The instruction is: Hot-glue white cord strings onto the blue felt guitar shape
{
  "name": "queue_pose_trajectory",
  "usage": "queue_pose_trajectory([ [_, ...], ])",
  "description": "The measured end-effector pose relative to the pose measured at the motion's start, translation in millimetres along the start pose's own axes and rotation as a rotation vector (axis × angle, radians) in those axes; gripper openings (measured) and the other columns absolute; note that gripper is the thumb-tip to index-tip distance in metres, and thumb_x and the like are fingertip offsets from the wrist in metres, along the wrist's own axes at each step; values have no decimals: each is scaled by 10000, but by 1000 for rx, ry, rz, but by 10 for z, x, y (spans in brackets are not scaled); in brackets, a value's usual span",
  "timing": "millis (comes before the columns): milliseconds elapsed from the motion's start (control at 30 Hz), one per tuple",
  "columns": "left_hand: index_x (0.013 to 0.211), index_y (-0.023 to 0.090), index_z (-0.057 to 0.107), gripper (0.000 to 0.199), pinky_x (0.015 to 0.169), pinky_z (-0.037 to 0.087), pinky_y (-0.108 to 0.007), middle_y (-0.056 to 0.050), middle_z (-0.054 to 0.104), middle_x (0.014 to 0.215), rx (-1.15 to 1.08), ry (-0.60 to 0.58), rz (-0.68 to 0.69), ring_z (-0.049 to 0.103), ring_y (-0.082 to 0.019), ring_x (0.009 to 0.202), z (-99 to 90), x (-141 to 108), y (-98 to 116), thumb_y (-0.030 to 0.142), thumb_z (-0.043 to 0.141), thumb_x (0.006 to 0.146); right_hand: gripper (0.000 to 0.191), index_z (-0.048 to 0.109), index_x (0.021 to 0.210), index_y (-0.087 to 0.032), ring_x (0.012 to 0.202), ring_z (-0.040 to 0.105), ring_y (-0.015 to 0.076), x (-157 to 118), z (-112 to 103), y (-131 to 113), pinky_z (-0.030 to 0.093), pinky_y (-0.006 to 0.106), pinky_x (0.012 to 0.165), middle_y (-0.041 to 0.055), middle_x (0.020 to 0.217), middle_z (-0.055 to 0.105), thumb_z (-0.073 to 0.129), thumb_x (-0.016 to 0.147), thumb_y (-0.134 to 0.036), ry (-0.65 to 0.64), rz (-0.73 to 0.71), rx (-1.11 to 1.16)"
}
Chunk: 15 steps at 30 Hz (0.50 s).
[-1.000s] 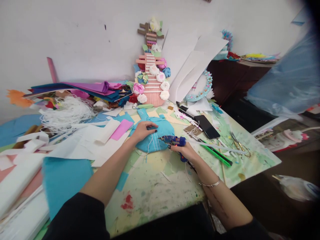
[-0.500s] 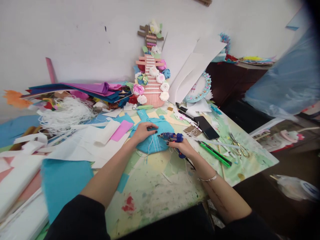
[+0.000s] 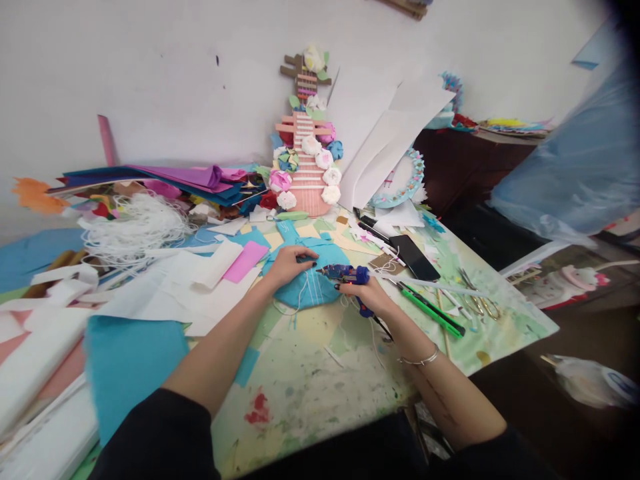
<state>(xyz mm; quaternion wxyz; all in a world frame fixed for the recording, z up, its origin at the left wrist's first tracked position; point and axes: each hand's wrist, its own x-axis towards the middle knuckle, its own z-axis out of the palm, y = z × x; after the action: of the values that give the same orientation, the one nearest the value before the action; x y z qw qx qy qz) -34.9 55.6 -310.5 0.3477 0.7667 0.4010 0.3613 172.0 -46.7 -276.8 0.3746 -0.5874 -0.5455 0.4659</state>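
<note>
My right hand point(image 3: 361, 291) is wrapped round a blue hot glue gun point(image 3: 345, 273), with a long pale glue stick point(image 3: 425, 285) jutting from its back. The gun's nozzle points left, just above a turquoise paper-covered instrument shape point(image 3: 327, 293) lying on the table. White strings point(image 3: 313, 288) run down the body of the shape. Over its left side lies my left hand point(image 3: 293, 265), thumb and forefinger closed near the top of the strings. A loose white string trails from under these fingers, whose tips are close to the nozzle.
Behind stands a pink instrument model point(image 3: 309, 193) with paper flowers. A phone point(image 3: 414, 257), green utility knife point(image 3: 433, 310) and scissors point(image 3: 481, 300) lie to the right. White string point(image 3: 137, 227), papers point(image 3: 165, 287) and turquoise sheet point(image 3: 137, 373) fill the left.
The whole view has shifted slightly. Both hands and the glue gun keep almost the same places over the turquoise shape.
</note>
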Motion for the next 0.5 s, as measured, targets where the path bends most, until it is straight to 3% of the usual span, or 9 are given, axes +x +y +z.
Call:
queue_pose_trajectory([
  [300, 872, 173, 739, 181, 830, 538, -333, -60, 747, 911, -11, 9, 0, 683, -193, 832, 10, 10, -18, 245, 675, 719, 291, 732, 871, -176, 567, 467, 129, -7, 26, 14, 358, 248, 542, -35, 578, 552, 683, 614, -302, -2, 6, -42],
  [500, 873, 168, 738, 186, 815, 537, -319, -60, 748, 917, -43, 6, 1, 687, -194, 843, 13, 13, -29, 245, 639, 735, 190, 651, 661, -161, 530, 439, 126, 85, 68, -27, 326, 257, 503, -33, 525, 506, 694, 576, -325, 56, 34, -74],
])
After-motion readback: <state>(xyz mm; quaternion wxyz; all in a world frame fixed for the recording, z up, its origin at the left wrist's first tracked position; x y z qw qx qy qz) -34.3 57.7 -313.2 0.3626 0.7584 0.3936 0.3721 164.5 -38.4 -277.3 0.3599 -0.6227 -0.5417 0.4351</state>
